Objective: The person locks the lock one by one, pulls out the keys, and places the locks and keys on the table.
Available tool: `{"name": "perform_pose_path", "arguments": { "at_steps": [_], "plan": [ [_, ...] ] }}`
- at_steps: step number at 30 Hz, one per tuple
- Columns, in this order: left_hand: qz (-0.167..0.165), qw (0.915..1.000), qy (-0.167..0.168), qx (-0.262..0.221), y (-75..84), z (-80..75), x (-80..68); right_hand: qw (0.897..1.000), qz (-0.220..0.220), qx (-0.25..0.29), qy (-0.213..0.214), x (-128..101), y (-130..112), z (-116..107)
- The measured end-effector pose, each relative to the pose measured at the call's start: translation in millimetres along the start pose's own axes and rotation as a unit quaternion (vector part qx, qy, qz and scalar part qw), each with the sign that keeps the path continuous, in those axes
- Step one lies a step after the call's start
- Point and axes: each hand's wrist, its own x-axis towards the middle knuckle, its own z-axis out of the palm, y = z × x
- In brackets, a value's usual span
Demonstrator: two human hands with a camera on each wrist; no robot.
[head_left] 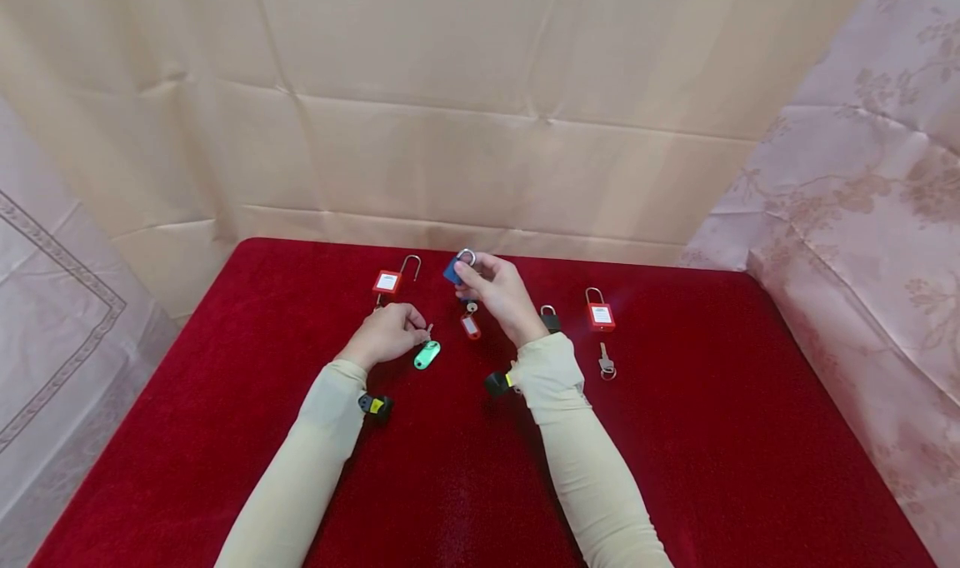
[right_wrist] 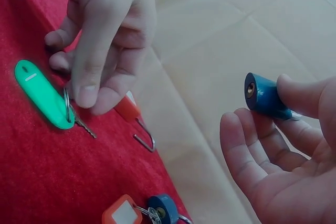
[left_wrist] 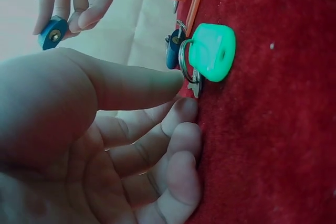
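Note:
My right hand (head_left: 501,291) holds a small blue padlock (right_wrist: 265,98) above the table, gripped between thumb and fingers; its keyhole faces the left hand in the right wrist view. Low over the red cloth, my left hand (head_left: 386,333) pinches the metal ring of a small key (right_wrist: 84,126) between thumb and forefinger. A bright green key tag (head_left: 427,356) hangs from that ring. Beneath the right hand lies a second blue padlock (right_wrist: 161,208), with a key in it and an orange-red tag (head_left: 470,326) attached.
A red padlock (head_left: 387,281) with its shackle raised lies at the back left. To the right are a dark padlock (head_left: 551,321), another red padlock (head_left: 601,316) and a loose key (head_left: 606,360) with a ring. Beige cloth (head_left: 480,168) hangs behind the red table (head_left: 720,451).

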Motion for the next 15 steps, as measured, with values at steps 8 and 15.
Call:
{"name": "perform_pose_path", "arguments": {
  "at_steps": [8,15],
  "plan": [
    [0.009,0.9994,0.02,-0.026,1.6,-2.0,-0.3,0.999,-0.002,-0.025,-0.033,0.8,9.1,0.2],
    [0.089,0.986,0.115,-0.082,8.4,-7.0,0.7,0.998,0.02,-0.037,-0.038,3.8,20.1,6.4]
  ]
}}
